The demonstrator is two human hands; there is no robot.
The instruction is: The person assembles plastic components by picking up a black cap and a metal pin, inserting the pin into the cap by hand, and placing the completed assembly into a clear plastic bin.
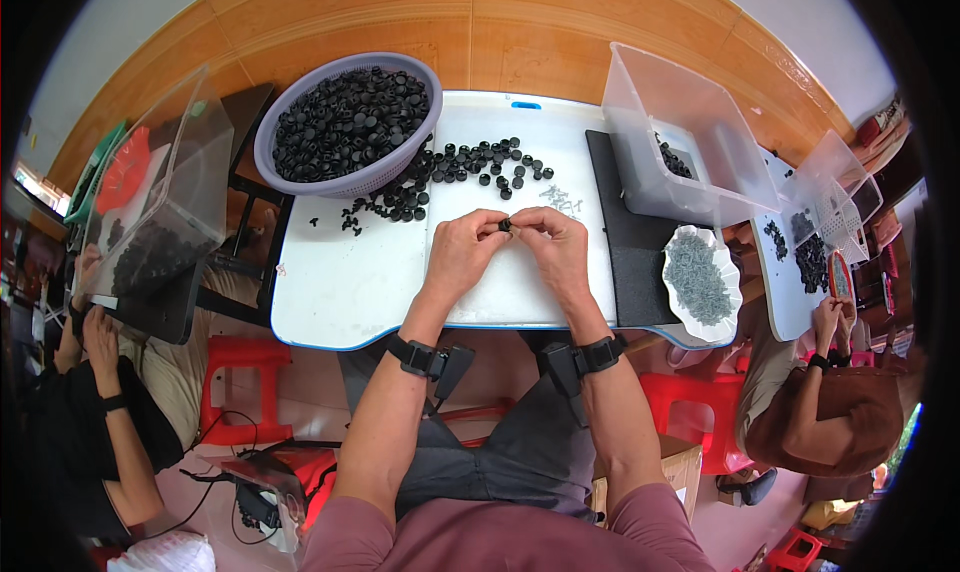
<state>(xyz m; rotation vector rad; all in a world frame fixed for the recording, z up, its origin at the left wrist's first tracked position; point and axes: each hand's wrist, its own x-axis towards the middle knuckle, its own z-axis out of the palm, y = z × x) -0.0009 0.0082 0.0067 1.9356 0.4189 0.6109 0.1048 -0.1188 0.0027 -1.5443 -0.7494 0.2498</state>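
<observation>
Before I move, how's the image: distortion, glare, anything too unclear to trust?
In the head view, fisheye distortion bows the orange-brown wooden wall panel and the corners go black; in the head view, the white rectangular tabletop looks bright, so the scattered small translucent pieces stand out weakly; in the head view, the small black part being held is too tiny for detail.

A small black piece point(505, 225) is held between the left hand point(466, 246) and the right hand point(556, 248), above the white tabletop point(345, 282); it is partly covered, and its full shape and tilt cannot be told.
</observation>
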